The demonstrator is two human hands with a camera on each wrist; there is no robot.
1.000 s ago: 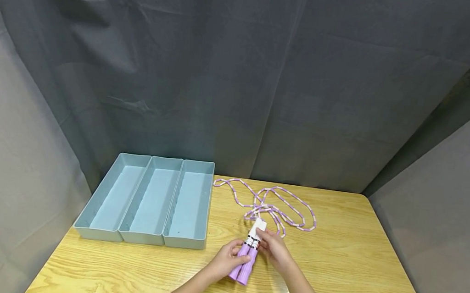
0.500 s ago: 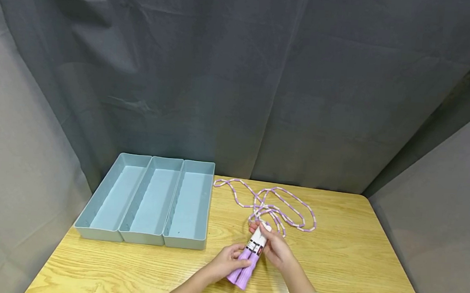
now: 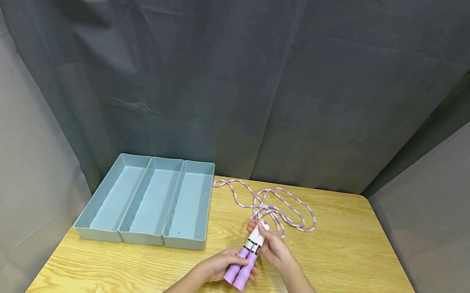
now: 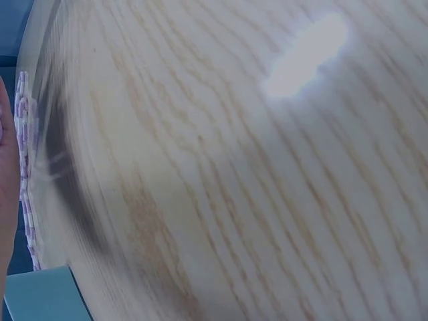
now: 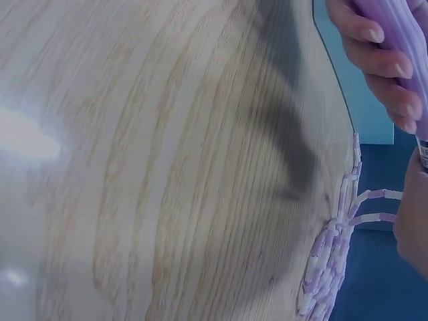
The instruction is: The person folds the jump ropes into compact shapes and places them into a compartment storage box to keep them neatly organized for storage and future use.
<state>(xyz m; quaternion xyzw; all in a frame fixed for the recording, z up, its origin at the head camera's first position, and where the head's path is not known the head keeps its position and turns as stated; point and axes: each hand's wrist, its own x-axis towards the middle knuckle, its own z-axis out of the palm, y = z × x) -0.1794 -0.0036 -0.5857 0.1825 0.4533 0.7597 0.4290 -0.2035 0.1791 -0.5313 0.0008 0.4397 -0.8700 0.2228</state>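
Two jump rope handles (image 3: 243,270), purple with white tops and black bands, lie side by side in both hands above the table. My left hand (image 3: 224,261) holds their purple lower part, thumb across the front and fingertips showing behind. Around the white tops, my right hand (image 3: 275,247) grips with the thumb in front and fingers behind. The beaded purple-and-white rope (image 3: 292,211) runs from the tops and lies in loose loops on the table. In the right wrist view, curled left fingers (image 5: 391,67) wrap under a purple handle; the left wrist view shows only a hand's edge.
Three light blue bins (image 3: 186,243) stand side by side on the left of the wooden table (image 3: 345,265), close to the rope's left loop. A dark curtain (image 3: 240,73) hangs behind the table, with grey cloth on both sides.
The right hand has moved further around the white tops, its fingers now showing behind them. My left hand has shifted its hold, its fingertips now showing beyond the handles.
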